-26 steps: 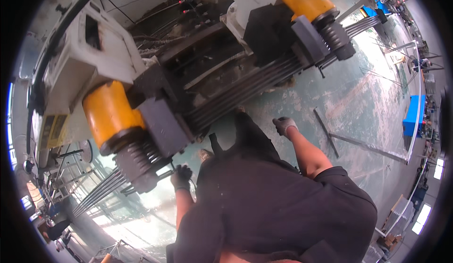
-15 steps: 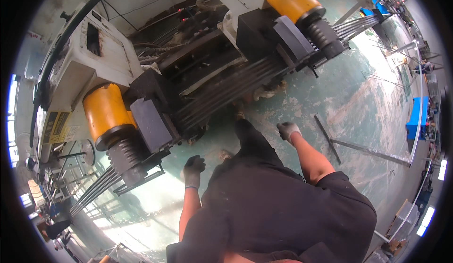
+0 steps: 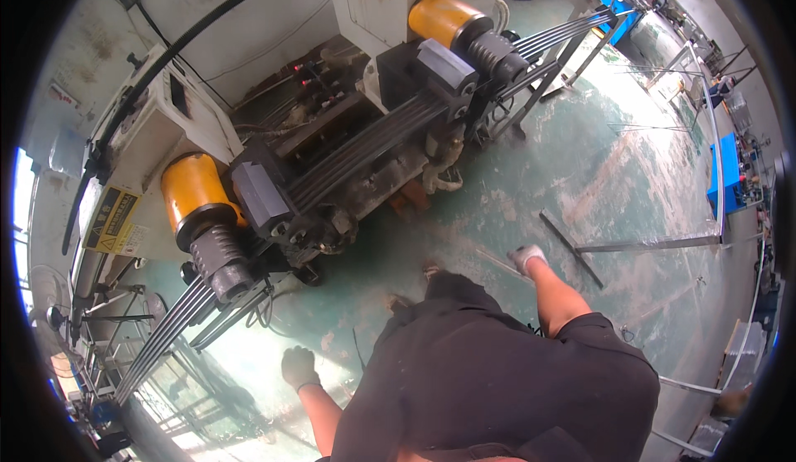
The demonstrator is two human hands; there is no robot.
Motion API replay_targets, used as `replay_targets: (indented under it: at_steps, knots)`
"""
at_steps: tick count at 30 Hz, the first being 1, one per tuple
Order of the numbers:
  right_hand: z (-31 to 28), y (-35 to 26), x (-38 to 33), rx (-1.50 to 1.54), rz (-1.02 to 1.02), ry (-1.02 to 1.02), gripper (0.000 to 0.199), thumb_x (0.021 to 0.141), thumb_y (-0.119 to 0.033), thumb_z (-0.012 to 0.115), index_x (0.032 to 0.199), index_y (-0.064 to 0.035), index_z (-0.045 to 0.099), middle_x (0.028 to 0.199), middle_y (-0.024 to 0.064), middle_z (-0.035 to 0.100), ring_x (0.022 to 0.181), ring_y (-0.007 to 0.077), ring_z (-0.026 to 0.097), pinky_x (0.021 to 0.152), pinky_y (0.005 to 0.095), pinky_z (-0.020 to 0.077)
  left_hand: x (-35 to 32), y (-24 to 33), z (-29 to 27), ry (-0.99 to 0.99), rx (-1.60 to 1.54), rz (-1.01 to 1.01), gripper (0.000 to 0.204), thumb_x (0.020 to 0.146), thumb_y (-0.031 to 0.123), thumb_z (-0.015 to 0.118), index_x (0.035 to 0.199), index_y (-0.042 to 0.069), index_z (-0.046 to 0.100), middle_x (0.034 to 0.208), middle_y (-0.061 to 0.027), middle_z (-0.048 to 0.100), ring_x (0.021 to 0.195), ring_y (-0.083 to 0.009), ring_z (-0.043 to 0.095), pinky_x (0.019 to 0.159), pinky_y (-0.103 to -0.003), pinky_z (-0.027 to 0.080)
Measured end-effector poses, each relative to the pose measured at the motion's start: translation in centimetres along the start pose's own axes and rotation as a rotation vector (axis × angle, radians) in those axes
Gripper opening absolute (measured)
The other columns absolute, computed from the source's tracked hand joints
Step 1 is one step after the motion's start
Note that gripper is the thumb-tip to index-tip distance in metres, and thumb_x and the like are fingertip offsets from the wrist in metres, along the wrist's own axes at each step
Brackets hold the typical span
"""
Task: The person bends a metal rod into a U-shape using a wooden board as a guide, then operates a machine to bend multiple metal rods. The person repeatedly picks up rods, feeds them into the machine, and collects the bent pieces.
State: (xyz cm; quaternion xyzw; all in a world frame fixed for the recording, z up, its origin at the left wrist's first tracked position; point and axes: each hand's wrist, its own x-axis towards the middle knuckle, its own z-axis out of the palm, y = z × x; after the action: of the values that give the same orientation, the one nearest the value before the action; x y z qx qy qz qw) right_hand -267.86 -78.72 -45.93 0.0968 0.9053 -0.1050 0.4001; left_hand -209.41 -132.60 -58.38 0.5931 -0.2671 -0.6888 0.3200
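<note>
My left hand, in a greyish glove, hangs out to my left over the bright floor. Its fingers are loosely bent and nothing shows in them. On the other side my right hand, in a pale glove, is held away from my body. Its fingers look slightly apart and it holds nothing that I can see. Neither hand touches anything. Ahead stands a large machine with two yellow cylinders, one on the left and one on the right. Long metal bars run across its two dark heads.
A metal frame with a dark crosspiece lies on the green floor to my right. A blue box-shaped unit stands farther right. Bar ends jut out at the left. A black hose arches over the machine.
The machine now appears farther from me, with more floor between us. My left hand has moved outward and back; my right hand sits slightly lower in view.
</note>
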Motion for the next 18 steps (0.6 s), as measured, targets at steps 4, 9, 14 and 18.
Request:
replay_targets:
  at_steps: [4, 9, 14, 18]
  knots:
    - [-11.3, -3.6, 4.0, 0.145, -0.157, 0.485, 0.057, 0.091, -0.053, 0.071, 0.127, -0.0086, 0.078, 0.119, 0.0218, 0.079, 0.113, 0.0372, 0.076, 0.101, 0.0444, 0.0581, 0.7, 9.6, 0.9, 0.326, -0.207, 0.012, 0.035, 0.108, 0.032, 0.051, 0.114, 0.002, 0.068, 0.114, -0.0117, 0.071, 0.106, -0.0252, 0.068, 0.094, -0.043, 0.054]
    - [-30.0, -12.7, -0.9, 0.404, -0.397, 0.852, 0.054, 0.095, -0.048, 0.070, 0.134, -0.0104, 0.074, 0.133, 0.0184, 0.075, 0.128, 0.0359, 0.069, 0.111, 0.0438, 0.0515, -11.3, 24.3, 9.1, 0.498, 0.095, 0.651, 0.027, 0.099, 0.024, 0.062, 0.105, -0.001, 0.069, 0.093, -0.0069, 0.065, 0.084, -0.0210, 0.060, 0.081, -0.037, 0.050]
    - [-40.1, -22.0, -5.1, 0.196, -0.546, 1.067, 0.053, 0.097, -0.047, 0.071, 0.137, -0.0131, 0.071, 0.139, 0.0183, 0.071, 0.133, 0.0364, 0.065, 0.113, 0.0448, 0.0499, -18.2, 36.2, 16.0, 0.761, 0.340, 0.999, 0.046, 0.106, 0.031, 0.063, 0.135, -0.005, 0.068, 0.130, -0.0189, 0.073, 0.111, -0.0307, 0.070, 0.104, -0.039, 0.052]
    - [-42.0, -27.9, -4.1, -0.032, -0.621, 1.029, 0.062, 0.094, -0.057, 0.075, 0.140, -0.0146, 0.071, 0.143, 0.0188, 0.069, 0.135, 0.0382, 0.063, 0.114, 0.0466, 0.0492, -16.1, 42.5, 14.7, 0.688, 0.675, 1.163, 0.044, 0.105, 0.028, 0.066, 0.135, -0.005, 0.068, 0.132, -0.0197, 0.073, 0.113, -0.0315, 0.070, 0.103, -0.041, 0.052]
